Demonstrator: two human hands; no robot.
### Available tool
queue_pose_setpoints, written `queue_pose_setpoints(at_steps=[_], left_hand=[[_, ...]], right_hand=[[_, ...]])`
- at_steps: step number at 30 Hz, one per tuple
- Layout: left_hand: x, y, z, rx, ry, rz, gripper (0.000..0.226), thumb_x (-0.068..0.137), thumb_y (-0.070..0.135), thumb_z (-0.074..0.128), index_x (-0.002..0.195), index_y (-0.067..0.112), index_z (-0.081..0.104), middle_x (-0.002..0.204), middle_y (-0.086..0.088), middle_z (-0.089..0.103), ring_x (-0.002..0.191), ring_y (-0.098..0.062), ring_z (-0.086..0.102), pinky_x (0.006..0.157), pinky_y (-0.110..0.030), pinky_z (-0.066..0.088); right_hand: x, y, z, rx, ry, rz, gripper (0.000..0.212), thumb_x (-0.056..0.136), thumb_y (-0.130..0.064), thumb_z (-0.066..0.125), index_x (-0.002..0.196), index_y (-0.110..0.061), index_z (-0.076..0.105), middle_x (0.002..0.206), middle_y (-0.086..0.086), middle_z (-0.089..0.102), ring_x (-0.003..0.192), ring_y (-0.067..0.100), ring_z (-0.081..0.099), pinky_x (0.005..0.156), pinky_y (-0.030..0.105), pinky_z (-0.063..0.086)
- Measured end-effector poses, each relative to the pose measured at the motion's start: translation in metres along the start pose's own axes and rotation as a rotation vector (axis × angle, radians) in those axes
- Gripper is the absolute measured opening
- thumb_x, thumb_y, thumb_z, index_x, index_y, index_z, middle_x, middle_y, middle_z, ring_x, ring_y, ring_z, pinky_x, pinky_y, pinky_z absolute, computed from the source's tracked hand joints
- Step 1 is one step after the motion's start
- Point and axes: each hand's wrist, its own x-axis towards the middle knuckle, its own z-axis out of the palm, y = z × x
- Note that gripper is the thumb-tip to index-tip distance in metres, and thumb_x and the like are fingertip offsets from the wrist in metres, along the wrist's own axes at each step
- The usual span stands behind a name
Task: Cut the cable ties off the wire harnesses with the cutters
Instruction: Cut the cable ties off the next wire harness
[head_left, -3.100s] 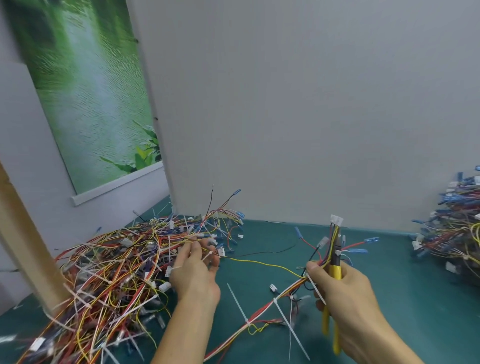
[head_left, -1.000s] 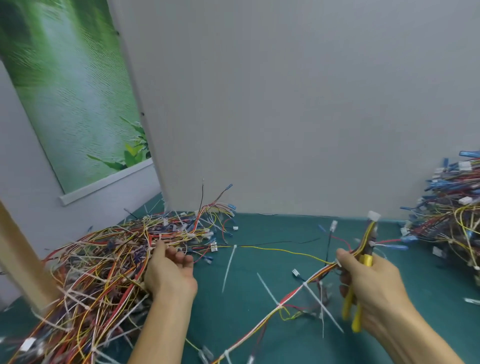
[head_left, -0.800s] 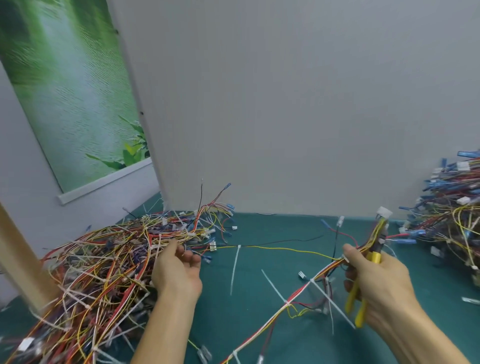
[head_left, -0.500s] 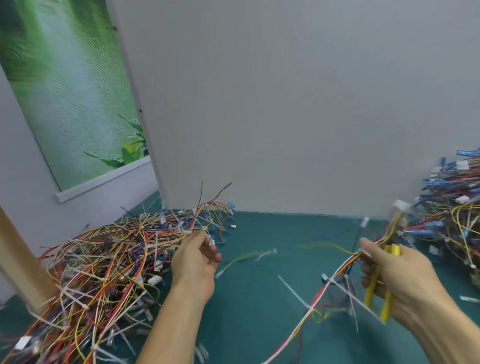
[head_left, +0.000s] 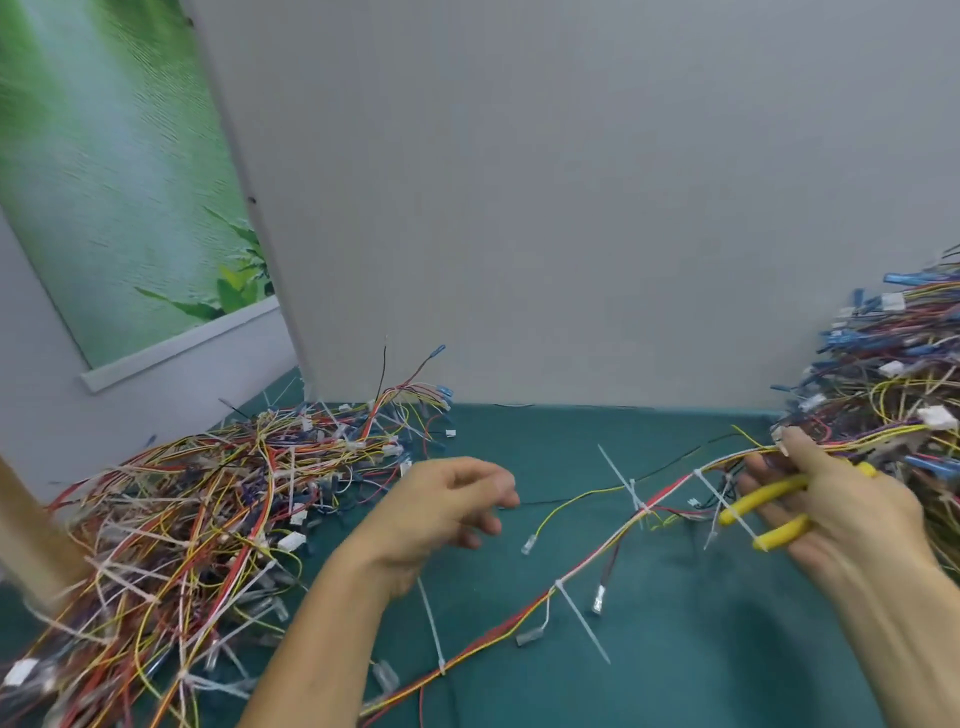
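A long wire harness (head_left: 597, 552) of red, yellow and white wires runs from the lower middle up to my right hand (head_left: 841, 514). Several white cable ties stick out along it, one of them the tie (head_left: 582, 618). My right hand grips the yellow-handled cutters (head_left: 769, 489) and pinches the harness end near its white connector (head_left: 937, 417), right beside the right-hand pile. My left hand (head_left: 441, 512) hovers over the green mat (head_left: 675, 665) with fingers loosely curled, holding nothing. The cutter jaws are hidden behind my hand.
A large tangled pile of tied harnesses (head_left: 208, 514) fills the left of the mat. A second pile (head_left: 893, 374) rises at the right edge. A grey panel (head_left: 571, 208) closes the back. A brown post (head_left: 26, 535) stands at far left.
My right hand has swung right with the cutters and harness, up to the right pile. My left hand has left the left pile and moved toward the middle.
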Motion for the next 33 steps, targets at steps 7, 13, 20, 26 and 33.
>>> queue_pose_setpoints(at_steps=[7,13,20,26,33], left_hand=[[0.002,-0.010,0.031,0.438,-0.374,-0.044,0.040,0.076,0.022,0.079,0.113,0.022,0.061,0.107,0.006,0.071,0.077,0.005,0.064,0.073,-0.019,0.050],[0.007,-0.020,0.035,0.754,-0.362,-0.049,0.039,0.073,0.014,0.079,0.108,0.023,0.066,0.082,0.015,0.067,0.069,-0.001,0.060,0.078,-0.024,0.052],[0.003,-0.017,0.035,0.867,-0.248,-0.015,0.019,0.077,0.013,0.072,0.090,0.027,0.069,0.066,0.016,0.061,0.057,0.002,0.056,0.055,-0.010,0.042],[-0.003,-0.007,0.022,0.924,-0.199,-0.024,0.023,0.079,0.007,0.068,0.089,0.028,0.068,0.077,0.011,0.066,0.067,-0.005,0.063,0.066,-0.016,0.049],[-0.010,0.016,0.019,1.179,-0.044,0.210,0.027,0.090,0.013,0.054,0.107,0.029,0.068,0.101,0.007,0.068,0.098,-0.016,0.060,0.088,-0.032,0.049]], right_hand=[[0.000,-0.014,-0.002,0.056,0.037,-0.057,0.022,0.095,-0.013,0.058,0.075,-0.012,0.051,0.054,0.001,0.060,0.053,0.011,0.064,0.049,0.026,0.058],[0.004,-0.016,-0.003,0.039,0.054,-0.052,0.022,0.096,-0.016,0.057,0.075,-0.013,0.051,0.072,0.006,0.056,0.062,0.013,0.063,0.051,0.025,0.058],[0.000,-0.021,-0.007,0.049,0.060,-0.074,0.023,0.098,-0.019,0.054,0.077,-0.014,0.050,0.043,-0.007,0.058,0.048,0.005,0.063,0.050,0.023,0.056],[-0.001,-0.033,-0.021,0.042,0.086,-0.075,0.027,0.102,-0.027,0.046,0.077,-0.017,0.047,0.039,-0.012,0.055,0.045,0.000,0.061,0.049,0.015,0.053],[-0.003,-0.040,-0.047,-0.124,0.113,-0.130,0.024,0.098,-0.025,0.054,0.076,-0.018,0.049,0.053,-0.004,0.061,0.042,-0.001,0.059,0.045,0.018,0.053]])
